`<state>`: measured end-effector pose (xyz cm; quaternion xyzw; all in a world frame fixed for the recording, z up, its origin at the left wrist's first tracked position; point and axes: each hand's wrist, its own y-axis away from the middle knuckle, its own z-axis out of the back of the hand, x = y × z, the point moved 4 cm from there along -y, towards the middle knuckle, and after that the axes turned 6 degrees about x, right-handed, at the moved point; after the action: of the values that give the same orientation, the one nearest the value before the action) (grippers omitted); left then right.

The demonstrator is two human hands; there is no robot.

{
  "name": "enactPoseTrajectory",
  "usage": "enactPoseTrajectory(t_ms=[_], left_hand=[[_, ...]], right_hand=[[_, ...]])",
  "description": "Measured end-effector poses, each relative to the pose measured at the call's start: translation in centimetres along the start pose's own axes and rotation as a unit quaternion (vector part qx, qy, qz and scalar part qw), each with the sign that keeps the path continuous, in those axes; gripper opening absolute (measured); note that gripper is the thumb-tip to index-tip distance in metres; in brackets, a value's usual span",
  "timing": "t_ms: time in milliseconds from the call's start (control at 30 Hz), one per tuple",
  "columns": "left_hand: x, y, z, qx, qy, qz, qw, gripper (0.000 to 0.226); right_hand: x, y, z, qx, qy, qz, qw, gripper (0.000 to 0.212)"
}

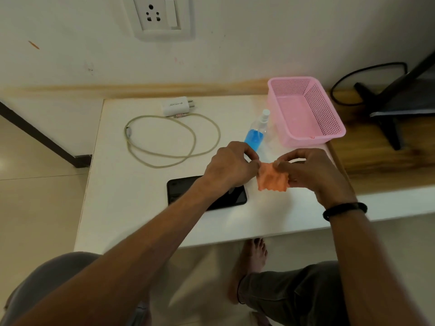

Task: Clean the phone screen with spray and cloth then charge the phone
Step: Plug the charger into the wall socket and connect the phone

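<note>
A small orange cloth (273,177) hangs above the white table (141,220), pinched at its top corners by my left hand (230,165) and my right hand (310,170). Under my left wrist a black phone (183,191) lies flat, screen up, partly hidden by the arm. Just behind my hands stands a clear spray bottle (256,132) with blue liquid and a white nozzle. At the back of the table rests a white charger plug (176,105) with its looped beige cable (171,140). A white wall socket (162,16) is high on the wall.
A pink plastic basket (306,111) stands at the table's back right, close to the bottle. Right of the table, a wooden shelf (376,158) carries a black monitor stand (386,102) and a black cable. My knees and a bare foot show below the table's front edge.
</note>
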<state>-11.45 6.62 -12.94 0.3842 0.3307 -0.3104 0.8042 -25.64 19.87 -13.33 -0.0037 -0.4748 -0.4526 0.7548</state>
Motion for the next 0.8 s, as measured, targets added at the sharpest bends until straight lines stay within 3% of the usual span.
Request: enactPoseTrajectory(t_ms=[100,200,333,533,800], left_hand=[[0.0,0.2,0.9,-0.014,-0.015,-0.002,1.000,0.023],[0.3,0.4,2.0,-0.027,-0.031,0.001,0.999,0.026],[1.0,0.7,3.6,-0.047,-0.055,0.008,0.997,0.027],[2.5,1.3,5.7,-0.078,-0.085,0.021,0.993,0.031],[5.0,0.4,9.6,-0.153,-0.098,0.029,0.983,0.038]], right_hand=[[0.0,-0.9,-0.1,-0.057,0.093,-0.017,0.994,0.042],[0.8,-0.7,-0.4,-0.084,0.138,0.009,0.987,0.038],[1.6,0.0,-1.4,-0.031,0.138,0.021,0.990,0.021],[4.3,0.9,-4.2,0.009,0.148,0.035,0.988,0.023],[10.4,1.3,-12.9,0.042,0.153,0.150,0.976,0.019]])
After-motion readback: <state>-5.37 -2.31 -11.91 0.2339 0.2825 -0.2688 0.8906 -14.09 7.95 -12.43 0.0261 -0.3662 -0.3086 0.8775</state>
